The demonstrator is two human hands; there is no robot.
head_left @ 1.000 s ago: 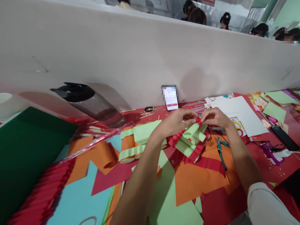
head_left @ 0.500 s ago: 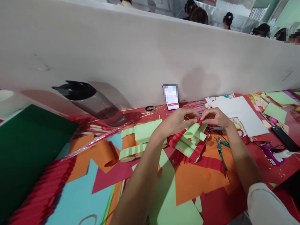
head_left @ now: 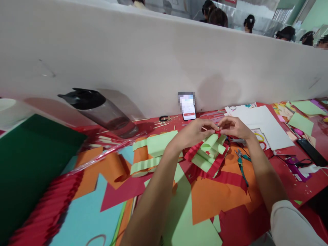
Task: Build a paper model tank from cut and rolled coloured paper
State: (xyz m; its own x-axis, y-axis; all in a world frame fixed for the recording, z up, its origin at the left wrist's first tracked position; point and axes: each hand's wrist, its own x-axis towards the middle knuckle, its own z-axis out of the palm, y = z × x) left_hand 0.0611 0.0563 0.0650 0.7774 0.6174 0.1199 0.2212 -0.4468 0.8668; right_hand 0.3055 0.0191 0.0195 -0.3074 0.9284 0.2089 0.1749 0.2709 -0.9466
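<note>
Pale green and red paper, built into a tiered stack of rolls and strips (head_left: pixel 208 155), sits right of centre on the red table (head_left: pixel 302 193); at its top the left hand (head_left: pixel 197 131) and right hand (head_left: pixel 234 127) meet, both pinching a small red paper tip (head_left: pixel 217 132); rolls and red edging look done, I'd judge, with that tip the part unfinished; underneath and nearer, a flat orange paper sheet (head_left: pixel 215 201); just right, teal-handled metal pliers (head_left: pixel 240 164), unused; left, an orange-and-green strip-banded paper piece (head_left: pixel 145 165), seemingly well formed; far side, a lit phone (head_left: pixel 189 112) against the white partition (head_left: pixel 153 68).
</note>
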